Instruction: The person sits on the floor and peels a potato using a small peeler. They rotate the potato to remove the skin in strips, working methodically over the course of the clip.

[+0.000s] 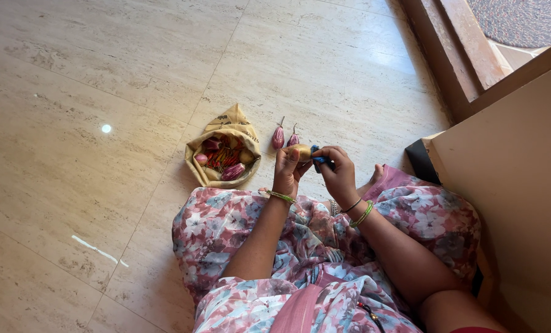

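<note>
Your left hand has its grip closed on a golden bulb; your right hand grips a blue tool against it. Mid-trim, I judge: steady the bulb first.

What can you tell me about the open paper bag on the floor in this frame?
The paper bag is tan-brown, soft and crumpled, with its top rolled down into a thick rim and one corner peaked up at the far side. It sits open on the pale stone floor, ahead of the seated person's knee. Inside lie pink-purple and golden teardrop-shaped pieces and some red ones, too small to identify. Neither hand touches it; the left hand is nearest.
</note>
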